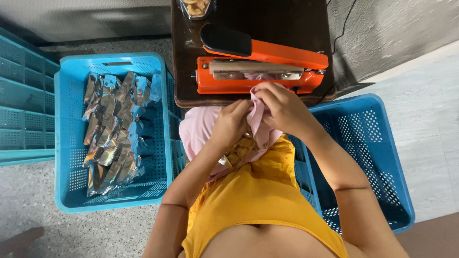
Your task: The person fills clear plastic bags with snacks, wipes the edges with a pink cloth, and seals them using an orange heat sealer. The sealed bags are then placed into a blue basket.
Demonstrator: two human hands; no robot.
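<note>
My left hand (231, 125) and my right hand (283, 110) are both closed on the top of a pink pouch (256, 112), held just in front of an orange heat sealer (260, 67). Through the pouch's clear lower part I see yellowish snack pieces (237, 150). The pouch rests against pink cloth (198, 129) on my lap, above my yellow top (258, 191). The sealer's arm with its black handle (225, 39) is raised, and the jaw is empty.
The sealer stands on a dark brown table (184, 71), with a clear snack container (195, 7) at its far edge. A blue crate (71, 191) on the left holds several silver foil pouches (112, 129). Another blue crate (377, 157) sits right. Teal crates (24, 105) stand far left.
</note>
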